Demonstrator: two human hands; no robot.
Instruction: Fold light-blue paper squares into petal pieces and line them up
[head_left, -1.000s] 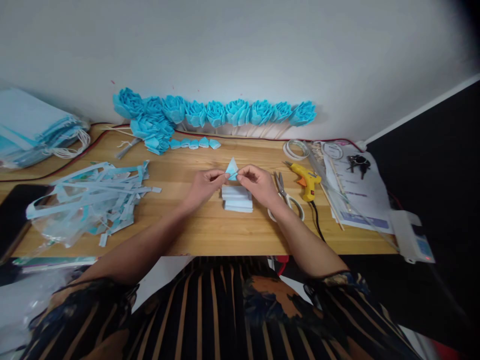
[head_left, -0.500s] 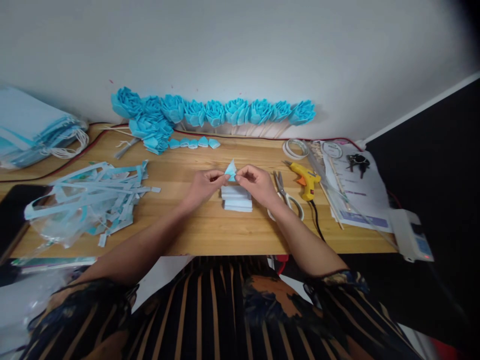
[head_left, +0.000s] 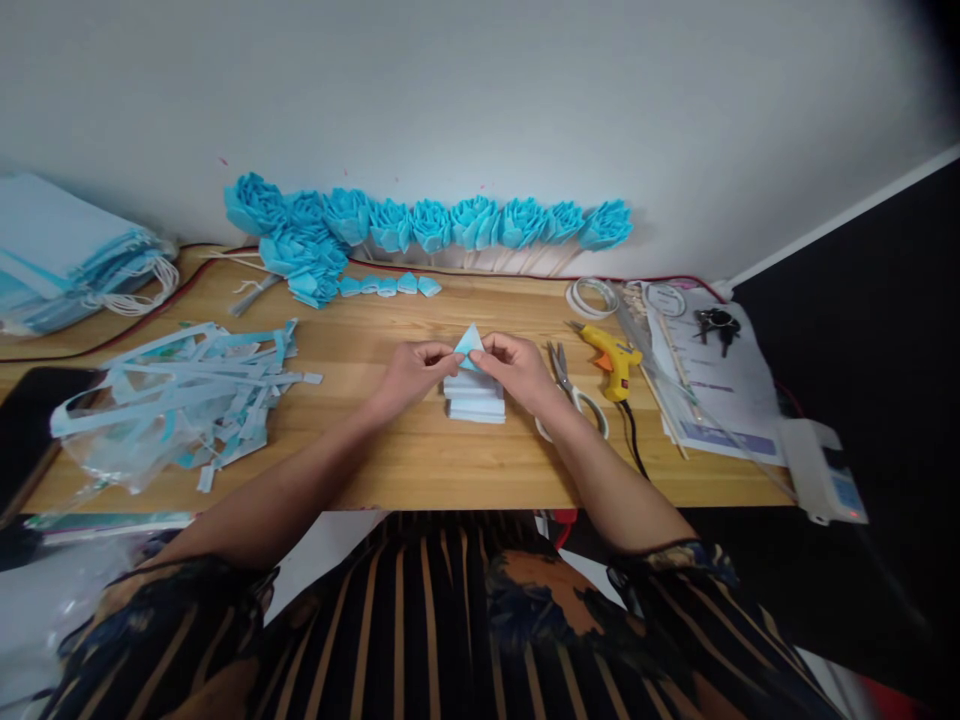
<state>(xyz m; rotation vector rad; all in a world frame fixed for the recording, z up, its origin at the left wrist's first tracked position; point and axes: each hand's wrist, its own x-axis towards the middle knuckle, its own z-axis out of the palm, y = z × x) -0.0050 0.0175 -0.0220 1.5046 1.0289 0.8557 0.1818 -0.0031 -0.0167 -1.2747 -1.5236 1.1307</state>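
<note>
A small light-blue folded piece [head_left: 470, 341], paper or thin fabric, comes to a point at its top. My left hand [head_left: 417, 374] pinches its lower left corner between thumb and fingers. On the other side my right hand [head_left: 520, 368] grips the lower right corner the same way. Just below the hands lie two stacks of white folded strips [head_left: 476, 408] on the wooden table [head_left: 397, 450]; the fingers partly cover the upper one. Several small folded blue pieces [head_left: 386, 287] form a row farther back.
Blue flowers on sticks [head_left: 474, 222] lean along the wall. Scissors [head_left: 561, 368], a yellow glue gun [head_left: 613, 358] and tape rolls [head_left: 592, 296] lie to the right, beside papers with keys [head_left: 718, 327]. Left are cut scraps [head_left: 225, 400] and a dark phone [head_left: 34, 420].
The folded piece now shows a wider, flatter triangle between my fingers. Both hands stay almost in place, still pinching it.
</note>
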